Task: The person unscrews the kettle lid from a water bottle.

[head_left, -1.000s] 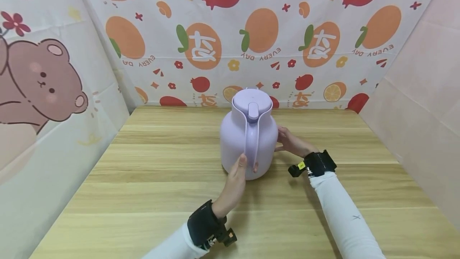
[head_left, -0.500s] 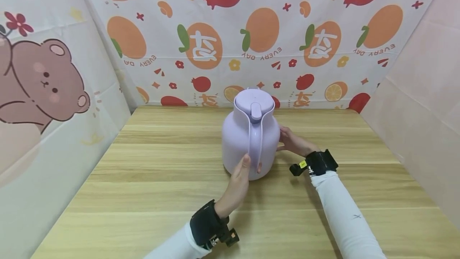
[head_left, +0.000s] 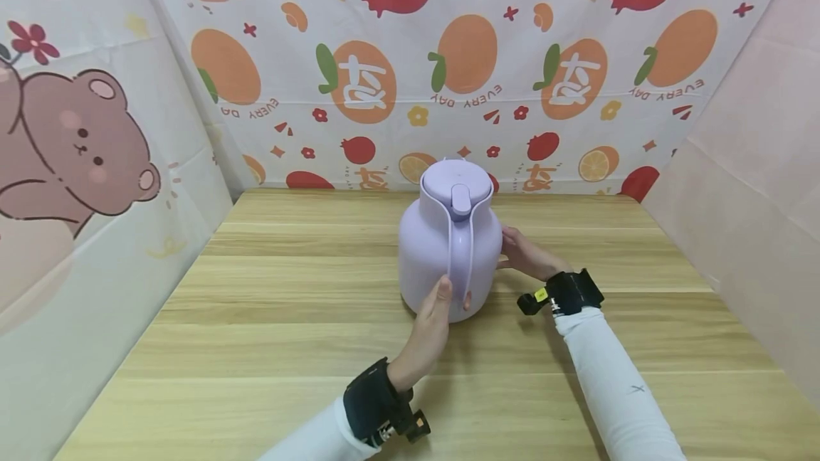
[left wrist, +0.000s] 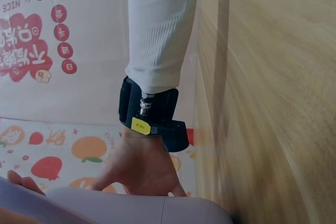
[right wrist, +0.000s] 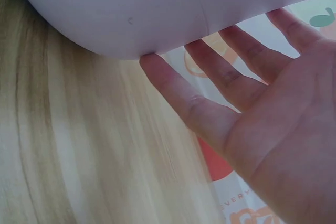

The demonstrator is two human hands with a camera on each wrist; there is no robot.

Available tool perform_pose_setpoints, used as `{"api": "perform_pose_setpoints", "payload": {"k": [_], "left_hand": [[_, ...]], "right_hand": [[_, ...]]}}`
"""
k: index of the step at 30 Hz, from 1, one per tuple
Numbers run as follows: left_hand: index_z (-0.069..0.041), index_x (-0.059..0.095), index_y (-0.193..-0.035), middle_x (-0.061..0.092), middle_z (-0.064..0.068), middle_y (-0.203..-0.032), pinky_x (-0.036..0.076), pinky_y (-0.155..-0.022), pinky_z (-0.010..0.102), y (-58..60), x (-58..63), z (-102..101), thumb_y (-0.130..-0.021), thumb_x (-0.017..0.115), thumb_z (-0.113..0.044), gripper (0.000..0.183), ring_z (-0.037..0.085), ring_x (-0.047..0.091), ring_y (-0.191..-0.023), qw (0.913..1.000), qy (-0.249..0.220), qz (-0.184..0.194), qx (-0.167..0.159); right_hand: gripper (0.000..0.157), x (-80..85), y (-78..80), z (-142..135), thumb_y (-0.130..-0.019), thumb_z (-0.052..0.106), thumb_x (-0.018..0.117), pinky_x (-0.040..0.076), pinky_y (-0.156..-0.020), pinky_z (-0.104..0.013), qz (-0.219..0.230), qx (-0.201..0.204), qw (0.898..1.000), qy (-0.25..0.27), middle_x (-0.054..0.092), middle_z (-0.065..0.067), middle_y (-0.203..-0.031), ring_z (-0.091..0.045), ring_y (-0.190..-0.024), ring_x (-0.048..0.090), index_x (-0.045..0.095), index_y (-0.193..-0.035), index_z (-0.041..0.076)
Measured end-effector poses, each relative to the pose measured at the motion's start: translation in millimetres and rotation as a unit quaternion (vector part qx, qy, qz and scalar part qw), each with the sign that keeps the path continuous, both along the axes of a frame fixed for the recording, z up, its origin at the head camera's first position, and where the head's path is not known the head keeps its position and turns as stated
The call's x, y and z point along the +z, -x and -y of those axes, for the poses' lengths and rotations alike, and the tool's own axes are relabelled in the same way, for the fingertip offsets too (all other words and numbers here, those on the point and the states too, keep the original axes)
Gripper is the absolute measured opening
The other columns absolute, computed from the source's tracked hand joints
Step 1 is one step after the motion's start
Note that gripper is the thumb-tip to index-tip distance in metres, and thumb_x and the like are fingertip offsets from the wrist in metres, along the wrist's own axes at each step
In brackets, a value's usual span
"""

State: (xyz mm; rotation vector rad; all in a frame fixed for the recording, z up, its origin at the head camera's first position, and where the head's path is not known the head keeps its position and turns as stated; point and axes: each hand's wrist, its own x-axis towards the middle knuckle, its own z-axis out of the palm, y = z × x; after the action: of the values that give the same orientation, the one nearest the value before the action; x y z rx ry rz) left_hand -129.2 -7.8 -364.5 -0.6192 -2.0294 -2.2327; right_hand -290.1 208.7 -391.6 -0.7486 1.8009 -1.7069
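Observation:
A lilac thermos jug (head_left: 423, 255) with a lidded top stands upright on the wooden table, its handle (head_left: 461, 255) facing me. My left hand (head_left: 421, 338) holds the lower part of that handle: the thumb lies along its left side and a fingertip shows on the right. Against the jug's right side, my right hand (head_left: 530, 256) touches the body. The right wrist view shows its fingers (right wrist: 215, 69) spread and fairly straight, with the tips on the jug's smooth wall (right wrist: 121, 9). In the left wrist view, the jug hides the tips of the right hand (left wrist: 147, 166).
Around the jug spreads the wood-grain table (head_left: 275, 333). A fruit-print cloth (head_left: 275, 77) hangs behind the back edge. A bear-print cloth (head_left: 186, 247) borders the left side, and a pale pink cloth (head_left: 737, 183) the right.
The jug has shifted slightly to the right, and my left hand has moved along with it on the handle. My right hand stays nearly in place at the jug's side.

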Motion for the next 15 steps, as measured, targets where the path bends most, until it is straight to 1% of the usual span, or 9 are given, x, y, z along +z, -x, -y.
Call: {"api": "perform_pose_setpoints", "payload": {"k": [4, 8, 15], "left_hand": [[0.001, 0.044, -0.092, 0.045, 0.006, -0.082, 0.032, -0.084, 0.031, -0.7, -0.1, -1.9, -0.103, 0.016, -0.027, 0.041, 0.018, 0.044, -0.084, 1.0, 0.003, -0.001, 0.002], [0.0, 0.043, -0.092, 0.045, 0.005, -0.084, 0.032, -0.086, 0.031, -0.4, -0.8, -3.9, -0.103, 0.016, -0.029, 0.041, 0.018, 0.044, -0.086, 1.0, 0.008, 0.0, 0.003], [0.001, 0.043, -0.091, 0.045, 0.006, -0.083, 0.031, -0.085, 0.032, -0.8, -1.1, -7.9, -0.103, 0.016, -0.024, 0.038, 0.018, 0.044, -0.086, 0.9999, 0.007, -0.005, 0.01]], "right_hand": [[0.071, -0.8, 0.8, 0.9, -0.095, 0.054, 0.022, 0.024, -0.097, -0.059, 0.002, 0.001, 1.0, -0.002, 0.003, -0.018, -0.15, -0.036, -0.134, 0.008, 0.0, -0.148, 0.012], [0.074, 0.2, 1.0, 0.3, -0.094, 0.057, 0.023, 0.023, -0.097, -0.059, 0.006, 0.0, 1.0, -0.006, 0.002, -0.017, -0.15, -0.036, -0.134, 0.007, -0.001, -0.148, 0.012], [0.071, 1.9, -0.2, 0.1, -0.095, 0.054, 0.023, 0.022, -0.098, -0.059, 0.005, 0.0, 1.0, 0.003, 0.002, -0.016, -0.15, -0.035, -0.134, 0.008, -0.001, -0.148, 0.014]]}}
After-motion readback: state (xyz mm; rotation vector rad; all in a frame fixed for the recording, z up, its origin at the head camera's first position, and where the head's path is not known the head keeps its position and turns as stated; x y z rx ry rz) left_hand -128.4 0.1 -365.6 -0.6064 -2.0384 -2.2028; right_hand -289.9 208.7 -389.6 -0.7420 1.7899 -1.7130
